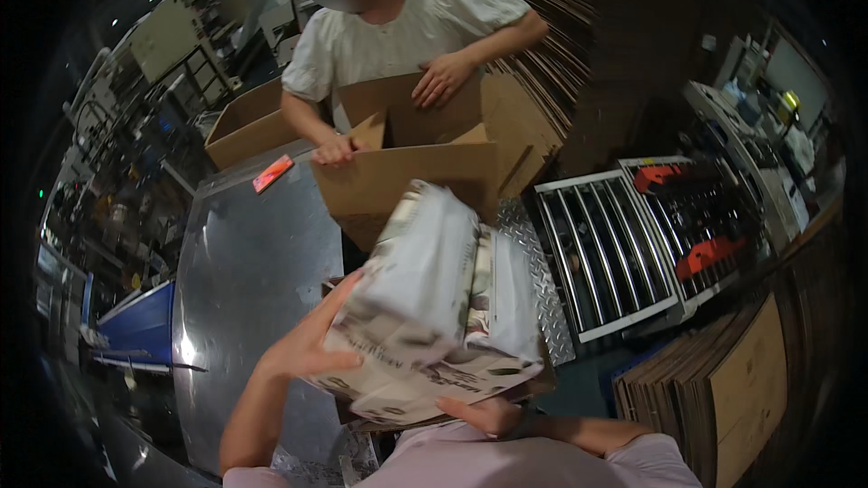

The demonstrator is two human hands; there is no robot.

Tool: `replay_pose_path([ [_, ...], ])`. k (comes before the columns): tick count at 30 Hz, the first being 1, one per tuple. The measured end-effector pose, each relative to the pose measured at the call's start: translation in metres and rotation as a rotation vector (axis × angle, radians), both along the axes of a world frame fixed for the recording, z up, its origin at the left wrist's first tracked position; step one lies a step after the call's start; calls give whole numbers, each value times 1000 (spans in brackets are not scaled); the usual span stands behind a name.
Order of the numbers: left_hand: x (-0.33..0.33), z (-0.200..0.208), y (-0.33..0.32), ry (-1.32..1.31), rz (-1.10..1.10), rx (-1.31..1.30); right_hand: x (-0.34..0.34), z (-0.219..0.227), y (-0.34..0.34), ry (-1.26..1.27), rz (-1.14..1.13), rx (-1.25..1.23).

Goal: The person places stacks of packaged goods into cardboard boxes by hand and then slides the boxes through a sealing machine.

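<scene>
Several white, plastic-wrapped soft packs (420, 267) with dark leaf-like print are bunched together in front of my chest; what is inside them cannot be seen. My left hand (312, 339) grips the bunch from the left side, thumb toward me and fingers partly hidden along the edge. At the near right corner my right hand (488, 416) holds the lower pack, its thumb on top and its other fingers out of sight. Brown cardboard edges (547, 380) show beneath the packs. Just beyond them stands an open cardboard box (407, 176).
Across from me, a person in a white top has both hands on the open box. A metal table (249, 280) with an orange-red phone-like object (273, 174) lies left. At right are a roller conveyor (606, 258) and stacked flat cardboard (723, 389).
</scene>
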State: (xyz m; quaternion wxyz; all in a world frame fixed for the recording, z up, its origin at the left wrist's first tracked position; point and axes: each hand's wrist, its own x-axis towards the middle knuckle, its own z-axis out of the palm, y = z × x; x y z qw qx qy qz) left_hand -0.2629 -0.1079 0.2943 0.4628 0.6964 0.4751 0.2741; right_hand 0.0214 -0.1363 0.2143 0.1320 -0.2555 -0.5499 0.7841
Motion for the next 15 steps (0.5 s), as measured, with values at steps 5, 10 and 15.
replay_pose_path([
  [5,45,-46,86,135,-190,-456,-20,-56,-7,255,-505,-1126],
  [10,102,-189,102,598,-400,-476,-28,-47,14,-81,-494,-1349],
  [15,91,-337,52,863,1,-166,-45,-60,33,-246,102,-247],
])
